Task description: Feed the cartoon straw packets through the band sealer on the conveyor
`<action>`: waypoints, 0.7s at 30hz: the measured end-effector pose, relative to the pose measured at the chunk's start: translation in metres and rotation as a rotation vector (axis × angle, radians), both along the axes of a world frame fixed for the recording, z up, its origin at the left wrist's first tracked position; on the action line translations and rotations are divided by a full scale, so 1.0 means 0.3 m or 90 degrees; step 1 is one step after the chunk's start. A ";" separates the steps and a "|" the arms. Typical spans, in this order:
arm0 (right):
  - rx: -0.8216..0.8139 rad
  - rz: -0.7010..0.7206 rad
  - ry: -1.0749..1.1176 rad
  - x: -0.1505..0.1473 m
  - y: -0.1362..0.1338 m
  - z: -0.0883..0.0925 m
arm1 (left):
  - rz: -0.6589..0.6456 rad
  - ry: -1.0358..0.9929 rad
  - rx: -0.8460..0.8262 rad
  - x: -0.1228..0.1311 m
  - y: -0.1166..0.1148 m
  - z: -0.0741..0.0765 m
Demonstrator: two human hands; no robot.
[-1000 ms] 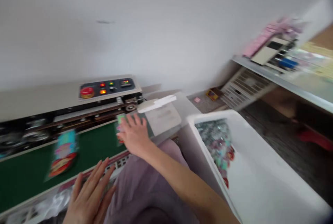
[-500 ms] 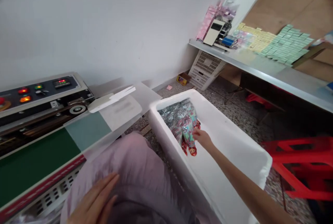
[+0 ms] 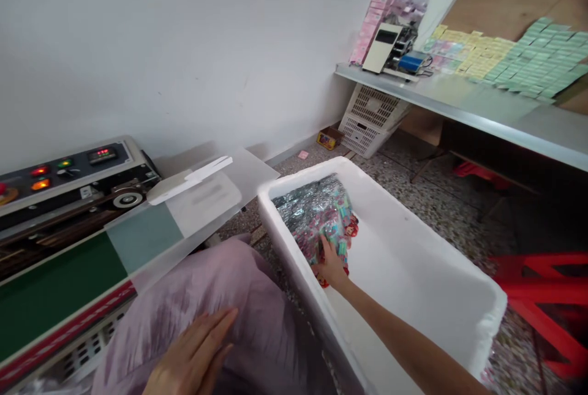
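Observation:
My right hand (image 3: 329, 263) reaches into the white foam box (image 3: 427, 297) and its fingers press on the pile of shiny colourful packets (image 3: 316, 214) at the box's far end. Whether the fingers grip a packet is hidden. My left hand (image 3: 195, 358) lies flat, fingers together and stretched out, on my lap covered in lilac cloth (image 3: 220, 303). It holds nothing. To the left runs the sealing machine with a green belt (image 3: 55, 297) and a control panel (image 3: 59, 165) with lit lamps.
A clear plastic plate (image 3: 206, 199) sticks out at the belt's end. A steel shelf (image 3: 482, 113) at the right carries a small device, pink boxes and rows of green and yellow packets. White crates (image 3: 372, 119) stand under it. A red stool (image 3: 546, 303) is at the right.
My right hand left the green belt, swung right into the foam box and now rests on the packets nearer the pile. The view turned right. My left hand moved from the belt's edge onto my lap.

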State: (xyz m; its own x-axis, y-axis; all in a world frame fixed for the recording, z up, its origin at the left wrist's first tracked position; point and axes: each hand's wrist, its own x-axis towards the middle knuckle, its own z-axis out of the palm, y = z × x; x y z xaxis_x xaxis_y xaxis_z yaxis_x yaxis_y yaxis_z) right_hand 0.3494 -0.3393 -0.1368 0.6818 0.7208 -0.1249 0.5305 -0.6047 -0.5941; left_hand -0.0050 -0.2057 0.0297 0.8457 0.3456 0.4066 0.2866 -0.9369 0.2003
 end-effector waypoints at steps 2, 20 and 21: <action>0.014 -0.008 -0.006 -0.007 0.002 -0.019 | -0.028 0.009 -0.012 0.007 -0.001 -0.003; -0.066 -0.190 -0.169 0.296 -0.137 -0.101 | 0.036 -0.010 -0.112 -0.071 0.006 -0.103; -0.056 -0.170 -0.183 0.303 -0.120 -0.104 | 0.040 -0.012 -0.108 -0.074 0.006 -0.103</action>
State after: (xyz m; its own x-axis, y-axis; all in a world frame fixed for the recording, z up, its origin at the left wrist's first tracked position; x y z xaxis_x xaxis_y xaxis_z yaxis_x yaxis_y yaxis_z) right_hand 0.4403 -0.3752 -0.1680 0.8596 0.5090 0.0454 0.4854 -0.7853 -0.3842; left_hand -0.0271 -0.2039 -0.0011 0.8126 0.4629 0.3540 0.3384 -0.8694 0.3599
